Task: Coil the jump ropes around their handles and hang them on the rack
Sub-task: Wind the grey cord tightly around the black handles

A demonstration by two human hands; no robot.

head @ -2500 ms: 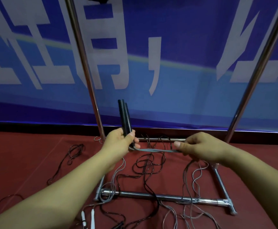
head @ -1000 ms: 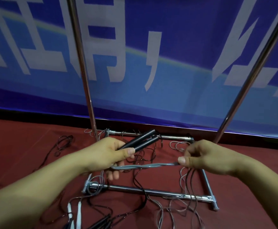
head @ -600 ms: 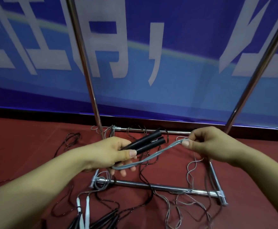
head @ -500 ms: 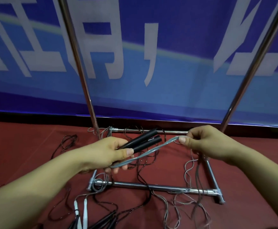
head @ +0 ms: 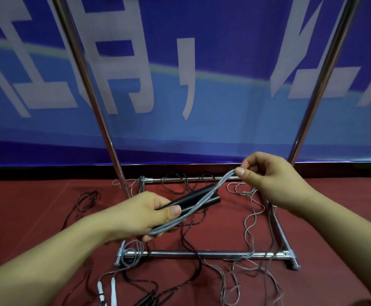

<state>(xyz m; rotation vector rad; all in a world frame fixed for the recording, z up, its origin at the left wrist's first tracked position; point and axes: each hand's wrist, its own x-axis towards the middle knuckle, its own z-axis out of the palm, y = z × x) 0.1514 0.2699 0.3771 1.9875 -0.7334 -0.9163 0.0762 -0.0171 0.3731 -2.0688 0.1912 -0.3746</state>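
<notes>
My left hand [head: 139,214] grips two black jump rope handles [head: 194,198] held side by side, their free ends pointing right and away from me. A grey bundle of rope strands [head: 204,200] runs from under my left thumb diagonally up across the handles. My right hand [head: 268,181] pinches the upper end of that bundle between thumb and fingers. The chrome rack [head: 199,253] stands in front of me; its base bars lie on the red floor, and two uprights [head: 92,93] rise out of view at the top.
Several loose jump ropes [head: 249,219] lie tangled over the rack base and the red floor. White handles [head: 107,292] and dark handles [head: 146,300] lie near the bottom edge. A blue banner [head: 202,85] covers the wall behind.
The handles went from upright to lying tilted to the right in my left hand. My right hand lifted the rope bundle up and back, so it now crosses over the handles.
</notes>
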